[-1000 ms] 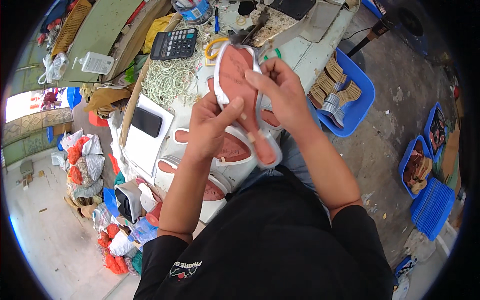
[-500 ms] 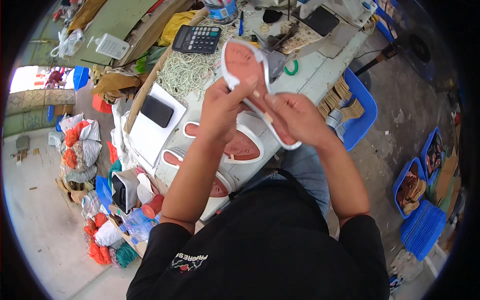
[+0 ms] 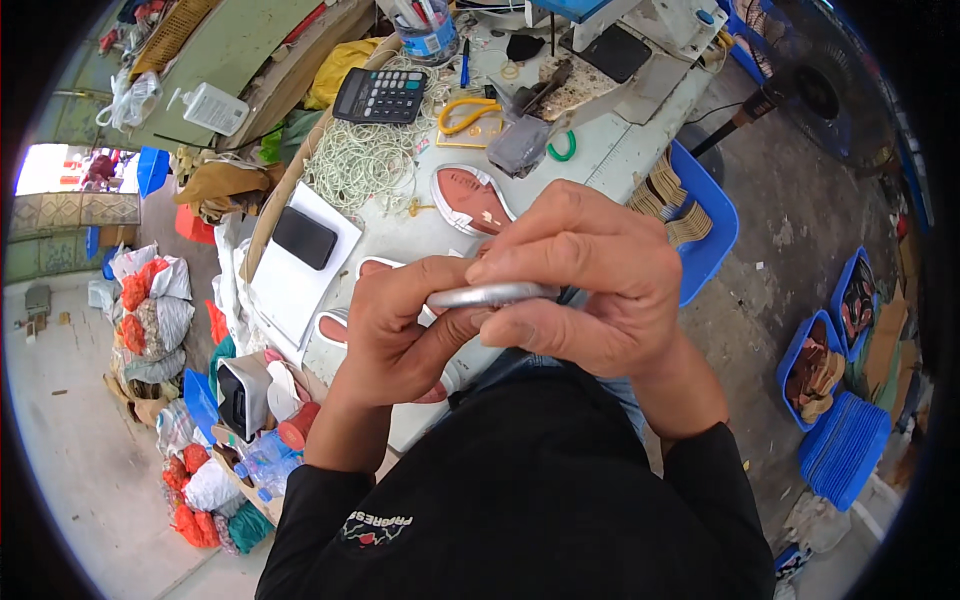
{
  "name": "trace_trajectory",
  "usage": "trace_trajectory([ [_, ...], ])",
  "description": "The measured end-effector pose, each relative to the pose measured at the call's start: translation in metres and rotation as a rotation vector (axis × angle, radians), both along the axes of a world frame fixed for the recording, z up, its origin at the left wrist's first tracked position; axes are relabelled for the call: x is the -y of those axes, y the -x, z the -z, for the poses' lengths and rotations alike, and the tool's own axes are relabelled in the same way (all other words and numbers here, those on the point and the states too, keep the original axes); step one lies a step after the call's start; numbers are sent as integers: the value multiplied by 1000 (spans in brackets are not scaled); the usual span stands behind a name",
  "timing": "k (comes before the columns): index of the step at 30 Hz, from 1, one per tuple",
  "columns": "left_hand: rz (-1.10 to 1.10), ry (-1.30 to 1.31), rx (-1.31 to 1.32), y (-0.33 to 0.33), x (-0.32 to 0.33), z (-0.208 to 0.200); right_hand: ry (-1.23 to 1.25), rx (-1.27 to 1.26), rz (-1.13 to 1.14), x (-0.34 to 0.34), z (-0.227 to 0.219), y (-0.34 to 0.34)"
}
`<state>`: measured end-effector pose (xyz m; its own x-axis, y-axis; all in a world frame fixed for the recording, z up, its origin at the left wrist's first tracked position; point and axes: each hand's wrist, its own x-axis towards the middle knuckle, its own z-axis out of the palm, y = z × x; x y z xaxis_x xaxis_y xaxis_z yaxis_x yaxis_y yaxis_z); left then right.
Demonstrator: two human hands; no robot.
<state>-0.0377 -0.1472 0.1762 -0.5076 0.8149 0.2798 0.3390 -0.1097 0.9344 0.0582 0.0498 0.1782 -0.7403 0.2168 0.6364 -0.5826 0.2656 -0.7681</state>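
head view: one frame, looking down on both hands held close under the camera, above the worktop (image 3: 600,165) edge.
left hand (image 3: 395,330): palm up, fingers curled around the near end of a thin white sole piece (image 3: 490,294); thumb lies along its lower edge.
right hand (image 3: 590,275): on top of the piece, fingers pressed together and folded over its far end; knuckles face the camera.
sole piece: seen edge-on, a pale grey-white strip, pinched between the two hands, lifted clear of the worktop. Most of it is hidden by the fingers; can't tell its face colour.
below the hands: more white-rimmed reddish-brown insoles (image 3: 470,198) lie flat on the worktop, one just beyond the right hand's fingers, others partly hidden under the left wrist.
left of the hands: black phone (image 3: 304,237) lying on a white pad (image 3: 300,285).
far side of worktop: black calculator (image 3: 380,96), tangle of white cord (image 3: 365,160) just below it, yellow-handled scissors (image 3: 470,113), a green ring (image 3: 562,148), a cup of pens (image 3: 428,30).
right of worktop: blue crate (image 3: 712,235) holding brown stacked pieces, touching the worktop edge.
floor, far right: more blue trays (image 3: 845,455), well apart from the hands.
floor, left: bundles of bagged scraps (image 3: 150,310) in red, white and grey.
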Motion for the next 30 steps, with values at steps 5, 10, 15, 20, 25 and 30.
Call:
trace_trajectory([
  [5, 18, -14, -232, 7, -7, -5, -47, -24, -78, -2, 1, -3],
  [10, 0, 115, -78, 8, 3, 12, -101, 100, 4, 9, 21, -8],
  [15, 264, -297, 697, 18, 29, 51, 91, 404, -339, 9, 46, -26],
  [20, -69, -271, 640, 24, 27, 68, -67, 701, -326, 14, 69, -43],
  [25, -40, -299, 675, 38, 33, 95, -436, 661, 186, 24, 68, -49],
  [30, 42, -313, 752, 47, 34, 109, -468, 678, 219, 24, 68, -47],
])
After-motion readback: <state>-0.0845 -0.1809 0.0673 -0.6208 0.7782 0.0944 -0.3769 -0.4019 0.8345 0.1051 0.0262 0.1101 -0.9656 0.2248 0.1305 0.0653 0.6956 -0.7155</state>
